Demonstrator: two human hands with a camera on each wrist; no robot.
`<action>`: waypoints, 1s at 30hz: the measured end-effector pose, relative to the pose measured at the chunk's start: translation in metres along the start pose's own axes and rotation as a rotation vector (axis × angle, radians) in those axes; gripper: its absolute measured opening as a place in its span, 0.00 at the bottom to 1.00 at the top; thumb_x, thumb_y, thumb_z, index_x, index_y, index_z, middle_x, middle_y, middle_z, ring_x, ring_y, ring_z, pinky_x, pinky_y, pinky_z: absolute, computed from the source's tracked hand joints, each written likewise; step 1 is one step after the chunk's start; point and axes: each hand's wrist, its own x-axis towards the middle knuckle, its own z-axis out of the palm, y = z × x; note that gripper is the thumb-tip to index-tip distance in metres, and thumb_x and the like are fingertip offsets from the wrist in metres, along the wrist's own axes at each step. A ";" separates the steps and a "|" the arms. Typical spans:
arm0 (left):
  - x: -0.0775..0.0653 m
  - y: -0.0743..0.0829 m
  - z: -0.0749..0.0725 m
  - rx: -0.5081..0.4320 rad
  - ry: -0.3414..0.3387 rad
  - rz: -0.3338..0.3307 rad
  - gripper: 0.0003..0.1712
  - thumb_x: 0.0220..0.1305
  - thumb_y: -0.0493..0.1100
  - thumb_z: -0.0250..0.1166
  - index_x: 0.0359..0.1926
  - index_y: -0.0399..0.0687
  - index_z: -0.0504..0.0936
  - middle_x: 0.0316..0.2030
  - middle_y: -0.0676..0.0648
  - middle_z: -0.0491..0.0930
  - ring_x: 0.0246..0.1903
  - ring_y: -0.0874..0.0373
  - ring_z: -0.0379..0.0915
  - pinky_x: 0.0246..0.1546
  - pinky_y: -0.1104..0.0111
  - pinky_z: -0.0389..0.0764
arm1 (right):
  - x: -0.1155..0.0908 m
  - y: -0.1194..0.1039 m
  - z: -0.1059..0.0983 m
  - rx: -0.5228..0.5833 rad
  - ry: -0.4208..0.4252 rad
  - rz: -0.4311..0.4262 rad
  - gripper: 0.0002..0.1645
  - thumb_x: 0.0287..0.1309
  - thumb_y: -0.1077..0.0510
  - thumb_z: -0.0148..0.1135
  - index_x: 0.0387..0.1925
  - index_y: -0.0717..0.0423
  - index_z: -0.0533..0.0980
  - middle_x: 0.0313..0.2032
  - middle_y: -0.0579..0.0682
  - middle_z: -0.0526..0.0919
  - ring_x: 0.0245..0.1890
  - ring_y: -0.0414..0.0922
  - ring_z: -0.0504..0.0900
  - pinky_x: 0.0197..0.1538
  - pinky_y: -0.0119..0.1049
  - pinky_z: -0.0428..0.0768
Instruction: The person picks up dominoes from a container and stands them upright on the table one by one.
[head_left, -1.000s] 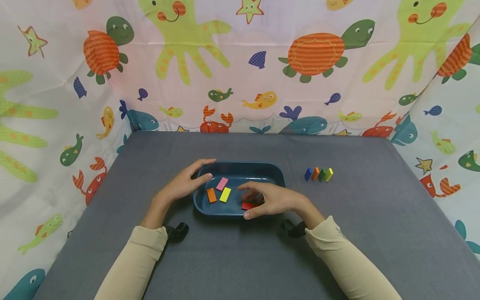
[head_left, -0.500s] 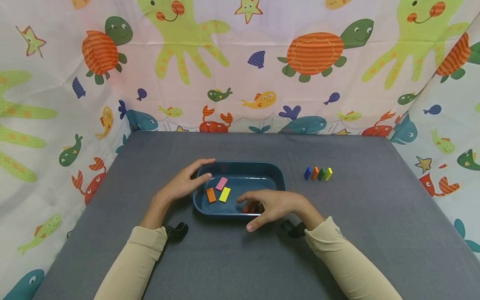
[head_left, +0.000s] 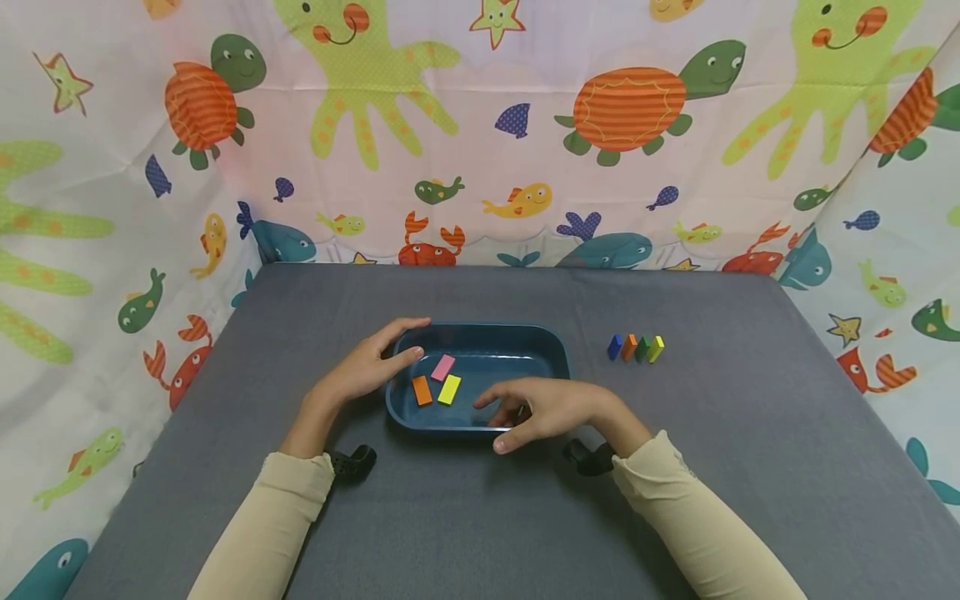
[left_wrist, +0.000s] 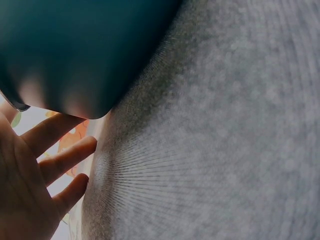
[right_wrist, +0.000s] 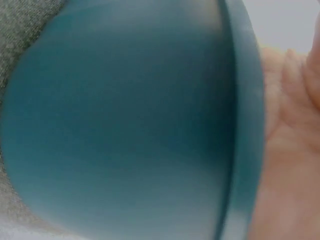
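Observation:
A dark teal tray (head_left: 517, 333) stands on the table, with an orange block (head_left: 422, 391), a pink block (head_left: 443, 367) and a yellow block (head_left: 449, 389) lying in its left half. My left hand (head_left: 367, 367) rests at the tray's left end, thumb over the rim; the left wrist view shows spread, fairly straight fingers (left_wrist: 67, 157) by the outer wall. At the front right, my right hand (head_left: 551, 408) reaches over the rim with bent fingers inside and the thumb outside. Its fingertips are partly hidden, and no red block shows now. The right wrist view shows tray wall and palm.
Right of the tray a row of small upright blocks stands on the grey table (head_left: 480, 517): blue (head_left: 615, 347), orange (head_left: 629, 347), green (head_left: 642, 349) and yellow (head_left: 656, 349). A printed cloth (head_left: 480, 125) encloses the back and sides.
My right hand has shifted slightly toward me, its thumb passing beyond the tray's front rim. The red block that showed under its fingers is now out of sight. My left hand stays put.

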 end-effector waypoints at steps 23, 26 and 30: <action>0.001 -0.002 0.000 -0.017 -0.004 0.020 0.31 0.73 0.60 0.59 0.74 0.75 0.64 0.77 0.50 0.60 0.73 0.42 0.59 0.69 0.34 0.64 | -0.008 0.001 -0.010 0.249 0.028 -0.042 0.32 0.68 0.65 0.62 0.70 0.66 0.65 0.47 0.54 0.88 0.44 0.44 0.83 0.51 0.33 0.82; 0.001 -0.002 0.000 -0.018 -0.005 0.023 0.31 0.73 0.59 0.59 0.74 0.76 0.64 0.77 0.50 0.60 0.74 0.42 0.59 0.69 0.33 0.63 | -0.008 0.002 -0.010 0.264 0.038 -0.042 0.33 0.67 0.66 0.62 0.70 0.67 0.65 0.46 0.54 0.87 0.43 0.44 0.83 0.51 0.33 0.83; 0.002 -0.002 0.000 -0.017 -0.005 0.022 0.30 0.74 0.58 0.59 0.73 0.76 0.64 0.77 0.49 0.60 0.72 0.42 0.60 0.68 0.34 0.64 | -0.011 0.005 -0.010 0.262 0.082 -0.057 0.33 0.66 0.65 0.63 0.70 0.65 0.66 0.47 0.58 0.86 0.43 0.45 0.83 0.49 0.34 0.83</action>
